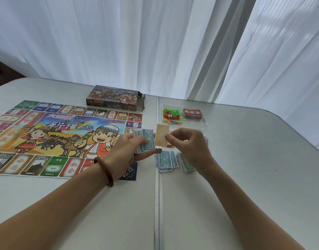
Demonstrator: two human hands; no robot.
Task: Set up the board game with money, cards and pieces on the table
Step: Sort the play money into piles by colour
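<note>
Two piles of notes (165, 162) are being kept at six o'clock of the hands, seemingly sorted by value. A mixed wad (146, 139) is being gripped by the left hand (129, 152) while one orange note (162, 135) is being pinched by the right hand (188, 143). At one o'clock, the pieces tray (203, 121) and card deck (193, 112) are being left within reach.

The colourful paper game board (65, 134) runs off the left edge, and the tiny coloured plastic pieces (171, 117) blur together.
</note>
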